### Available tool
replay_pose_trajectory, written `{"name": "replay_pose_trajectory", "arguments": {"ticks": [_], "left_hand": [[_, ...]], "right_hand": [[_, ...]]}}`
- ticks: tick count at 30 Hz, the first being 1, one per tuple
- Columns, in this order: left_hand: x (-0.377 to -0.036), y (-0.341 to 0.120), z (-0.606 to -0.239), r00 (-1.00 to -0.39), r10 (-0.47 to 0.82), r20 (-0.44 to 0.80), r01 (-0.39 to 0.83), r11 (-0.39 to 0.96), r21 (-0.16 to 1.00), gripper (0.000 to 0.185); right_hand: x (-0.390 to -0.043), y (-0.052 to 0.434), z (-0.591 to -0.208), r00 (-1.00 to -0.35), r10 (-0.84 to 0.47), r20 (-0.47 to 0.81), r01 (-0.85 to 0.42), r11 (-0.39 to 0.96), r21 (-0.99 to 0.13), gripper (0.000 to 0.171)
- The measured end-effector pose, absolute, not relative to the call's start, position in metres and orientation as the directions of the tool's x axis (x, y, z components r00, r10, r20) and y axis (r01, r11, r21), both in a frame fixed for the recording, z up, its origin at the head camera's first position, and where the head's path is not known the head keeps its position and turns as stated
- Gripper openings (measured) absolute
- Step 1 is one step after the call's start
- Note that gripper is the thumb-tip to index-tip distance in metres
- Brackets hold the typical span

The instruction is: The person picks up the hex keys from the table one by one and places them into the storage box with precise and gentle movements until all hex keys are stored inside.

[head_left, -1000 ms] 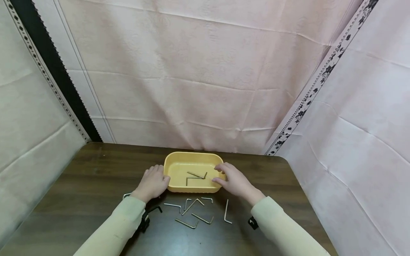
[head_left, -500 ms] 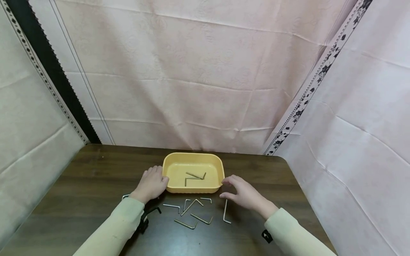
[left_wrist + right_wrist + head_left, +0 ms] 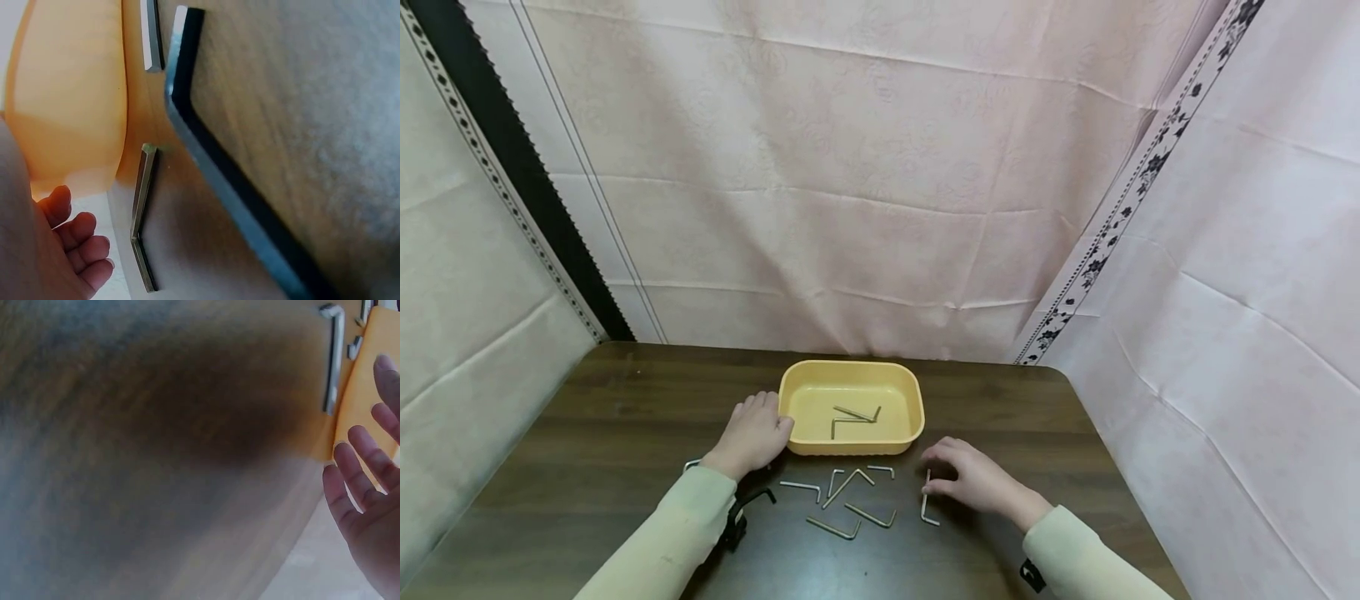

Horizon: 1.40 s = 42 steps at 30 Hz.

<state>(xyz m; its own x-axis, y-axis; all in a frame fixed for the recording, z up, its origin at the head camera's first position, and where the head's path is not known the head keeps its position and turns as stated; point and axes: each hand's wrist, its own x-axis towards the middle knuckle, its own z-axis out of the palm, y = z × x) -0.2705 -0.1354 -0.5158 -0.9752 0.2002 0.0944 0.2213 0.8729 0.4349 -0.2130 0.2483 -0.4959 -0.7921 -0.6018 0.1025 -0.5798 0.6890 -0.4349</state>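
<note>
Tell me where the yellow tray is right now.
In the head view, the yellow tray sits mid-table, the left hand against its left end and loose hex keys just in front.

Counts, approx: 1 yellow tray [image 3: 850, 369] on 1 dark wood worktop [image 3: 595, 433]. 2 hex keys inside the tray [image 3: 852, 417]. Loose hex keys on the worktop in front of the tray [image 3: 848, 492]: 6 silver ones seen from the head view. Plus 1 black hex key [image 3: 758, 497] by the left sleeve and 1 more silver end [image 3: 691, 462] partly hidden behind the left wrist. 2 hands: left hand [image 3: 754, 433], right hand [image 3: 973, 482]. 2 pale sleeves.
</note>
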Motion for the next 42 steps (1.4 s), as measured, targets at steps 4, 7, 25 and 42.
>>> {"name": "replay_pose_trajectory", "arguments": {"ticks": [4, 7, 25, 42], "left_hand": [[-0.270, -0.135, -0.516, -0.975, 0.201, 0.093, 0.221, 0.872, 0.437, 0.031], [-0.270, -0.135, -0.517, -0.975, 0.201, 0.095, 0.222, 0.872, 0.437, 0.030], [-0.271, -0.136, -0.516, -0.973, 0.210, 0.096, 0.231, 0.868, 0.439, 0.024], [-0.272, -0.137, -0.517, -0.973, 0.206, 0.100, 0.229, 0.865, 0.447, 0.026]], "right_hand": [[-0.212, 0.248, -0.504, -0.795, -0.603, 0.063, -0.570, 0.709, -0.415, 0.037], [-0.211, 0.247, -0.507, -0.789, -0.612, 0.055, -0.580, 0.712, -0.396, 0.037], [-0.205, 0.253, -0.509, -0.792, -0.609, 0.038, -0.572, 0.720, -0.393, 0.023], [-0.204, 0.257, -0.519, -0.750, -0.635, 0.186, -0.658, 0.689, -0.304, 0.014]]}}
